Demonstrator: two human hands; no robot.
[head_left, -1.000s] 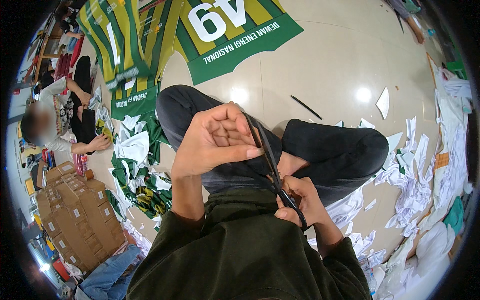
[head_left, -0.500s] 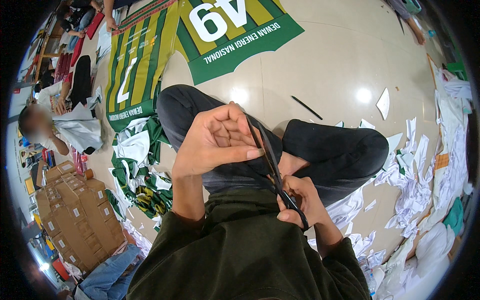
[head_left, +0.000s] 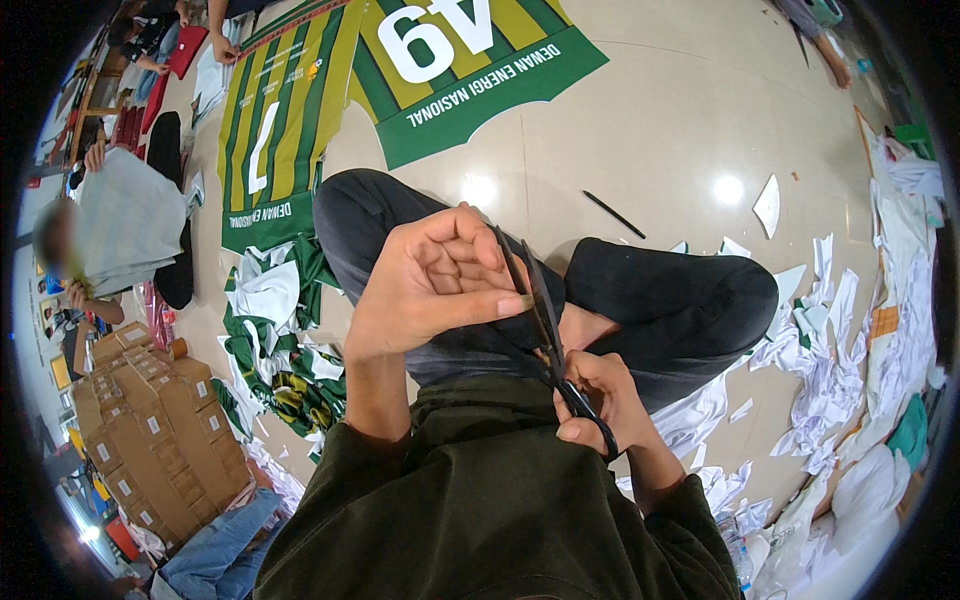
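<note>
Over my lap I have a pair of black-handled scissors point(head_left: 544, 310), blades pointing away from me and spread a little apart. My right hand point(head_left: 605, 405) is closed around the handles. My left hand point(head_left: 435, 280) has its fingers curled, and its thumb and fingertips rest against the left blade near the tip. No cloth shows between the blades. Beyond my knees lie two green striped jersey panels, one with a large white number point(head_left: 430, 45) and the other with a smaller one point(head_left: 262, 150).
Green and white cloth scraps point(head_left: 270, 290) are piled by my left leg. White offcuts point(head_left: 815, 370) spread along the right. A black stick-like thing point(head_left: 614, 214) lies on the floor ahead. Cardboard boxes point(head_left: 155, 430) stand at left. Another person lifts a pale cloth point(head_left: 130, 215).
The scissor blades have spread wider, the right one swinging rightward. My hands stay nearly in place. The person at left has raised the pale cloth, and the left jersey panel has shifted slightly.
</note>
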